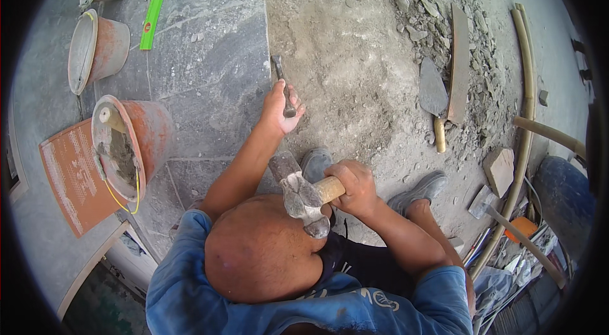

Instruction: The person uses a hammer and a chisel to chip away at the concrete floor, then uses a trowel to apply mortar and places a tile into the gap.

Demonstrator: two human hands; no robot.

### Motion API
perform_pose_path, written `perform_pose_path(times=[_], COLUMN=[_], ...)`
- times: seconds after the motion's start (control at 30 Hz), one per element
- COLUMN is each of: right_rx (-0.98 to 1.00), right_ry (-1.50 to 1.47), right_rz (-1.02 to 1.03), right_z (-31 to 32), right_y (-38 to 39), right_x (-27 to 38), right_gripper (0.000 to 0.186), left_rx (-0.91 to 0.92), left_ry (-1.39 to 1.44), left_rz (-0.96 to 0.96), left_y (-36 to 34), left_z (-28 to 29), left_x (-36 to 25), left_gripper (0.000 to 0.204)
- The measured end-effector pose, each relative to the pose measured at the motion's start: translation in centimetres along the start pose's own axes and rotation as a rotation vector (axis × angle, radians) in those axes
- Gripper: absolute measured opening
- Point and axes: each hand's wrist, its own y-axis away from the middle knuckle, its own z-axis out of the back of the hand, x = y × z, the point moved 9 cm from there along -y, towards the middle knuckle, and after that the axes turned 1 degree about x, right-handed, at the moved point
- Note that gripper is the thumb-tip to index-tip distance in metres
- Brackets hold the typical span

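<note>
My left hand [282,107] grips a short metal chisel [278,67], whose tip rests by the edge of the grey floor tiles [209,75] where they meet bare, rough ground [342,75]. Closer to me, my right hand [356,186] is wrapped round the wooden handle of a hammer [299,194]. Its heavy, worn head is raised above my bent, bare knee [263,252], apart from the chisel. Dust and small chips lie along the tile edge.
Mortar buckets [152,138] stand at the left, one beside a brown perforated board [70,176]. A green level [157,5] lies on the tiles. Right are a trowel [432,89], a plank [458,62], rubble [415,34], poles [528,75] and a long-handled tool [526,243].
</note>
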Motion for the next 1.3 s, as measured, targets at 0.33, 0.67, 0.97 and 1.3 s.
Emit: perform_pose_path(times=[0.33, 0.67, 0.97, 1.3], right_rx=[0.028, 0.159, 0.138, 0.237], right_ry=[0.042, 0.255, 0.198, 0.246], right_rz=[-0.012, -0.403, -0.312, -0.548], right_z=[-0.9, -4.6, -4.0, -4.7], right_y=[0.9, 2.0, 2.6, 1.7], right_x=[-0.2, -9.8, -8.7, -10.9], right_gripper=[0.032, 0.027, 0.017, 0.018], left_rx=[0.067, -0.006, 0.005, -0.115], left_ry=[0.037, -0.074, -0.082, -0.121], left_rz=[0.012, -0.069, -0.066, -0.044], left_y=[-0.8, -1.6, -1.3, -1.8], left_z=[0.0, 0.2, -0.4, -0.5], left_x=[-0.3, -0.7, -0.7, -0.8], left_gripper=[0.024, 0.024, 0.025, 0.026])
